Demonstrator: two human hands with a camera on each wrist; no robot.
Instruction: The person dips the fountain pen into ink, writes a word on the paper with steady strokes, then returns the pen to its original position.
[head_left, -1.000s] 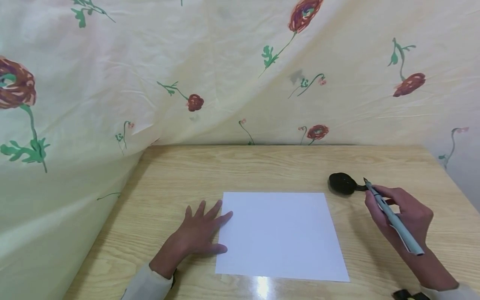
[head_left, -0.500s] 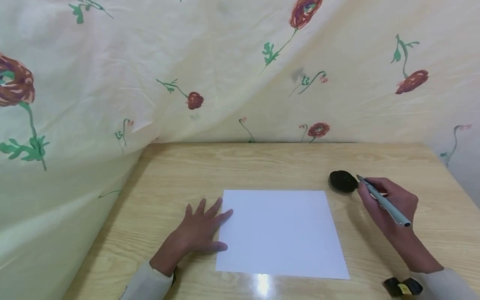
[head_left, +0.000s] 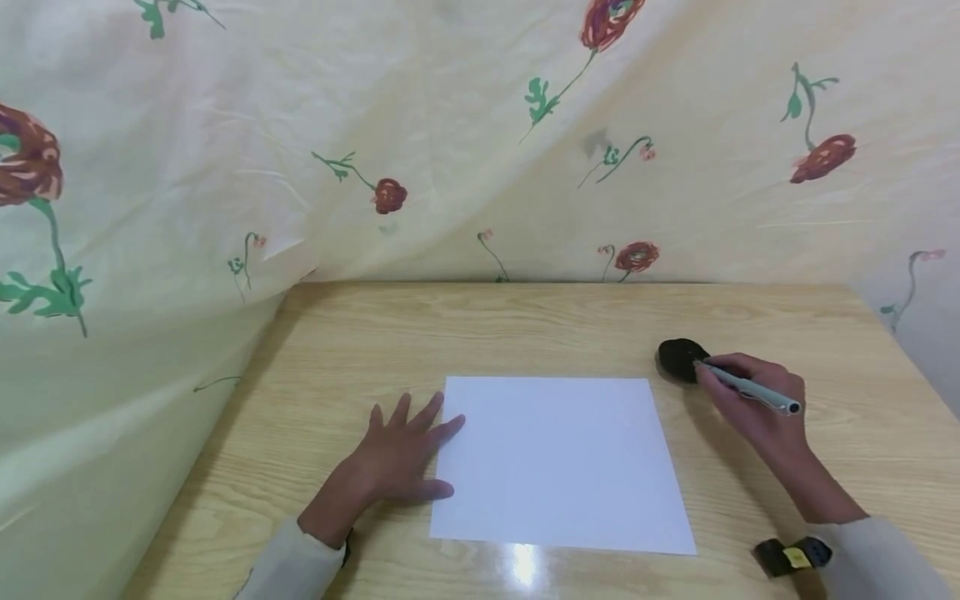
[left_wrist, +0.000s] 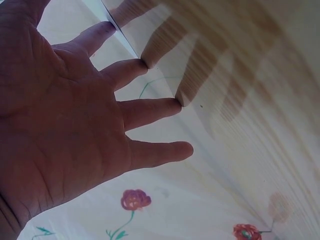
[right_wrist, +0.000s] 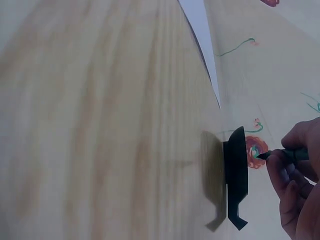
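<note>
My left hand (head_left: 397, 458) lies with fingers spread at the left edge of a blank white sheet of paper (head_left: 562, 467); thumb and index fingertips overlap the sheet. In the left wrist view its fingertips (left_wrist: 180, 102) meet the glossy tabletop. My right hand (head_left: 765, 412) pinches a slim grey pen (head_left: 757, 393) between thumb and fingers. The pen's dark pointed tip (right_wrist: 261, 156) is over a shallow black dish (right_wrist: 236, 170) with a short bent handle. From the head view, hand and pen cover that handle, and the dish's round bowl (head_left: 678, 358) shows beyond the paper's upper right corner.
A pale wood-grain table (head_left: 360, 333) bears everything. Behind it and along the left hangs a cream cloth (head_left: 450, 125) printed with red flowers. A black wrist device (head_left: 793, 557) with a yellow patch is by the right sleeve (head_left: 870, 550).
My right hand has moved left with the pen, bringing the tip from the dish's handle to its bowl. The handle is now covered in the head view. My left hand stays put.
</note>
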